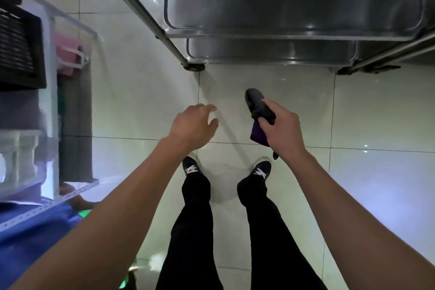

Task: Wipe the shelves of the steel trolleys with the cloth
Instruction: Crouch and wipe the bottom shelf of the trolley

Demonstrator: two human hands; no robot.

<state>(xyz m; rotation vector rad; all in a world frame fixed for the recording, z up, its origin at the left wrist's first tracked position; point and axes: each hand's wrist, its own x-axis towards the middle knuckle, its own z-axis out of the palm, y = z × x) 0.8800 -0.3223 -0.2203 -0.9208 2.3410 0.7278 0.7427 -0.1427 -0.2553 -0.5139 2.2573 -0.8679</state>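
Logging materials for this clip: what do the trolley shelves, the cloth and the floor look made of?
Trolley shelves: likely stainless steel, brushed grey sheet with soft reflections.
Cloth: soft fabric, dark grey and purple, bunched in the right hand.
Floor: glossy pale tiles, probably ceramic, with grout lines and light glints.

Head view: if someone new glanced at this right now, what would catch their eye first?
Probably the steel trolley filling the top of the frame, its shiny shelves stacked above the pale tiled floor. Next, the two bare arms reaching forward from below: the right hand grips a dark cloth, while the left hand hangs open and holds nothing. Neither touches the trolley.
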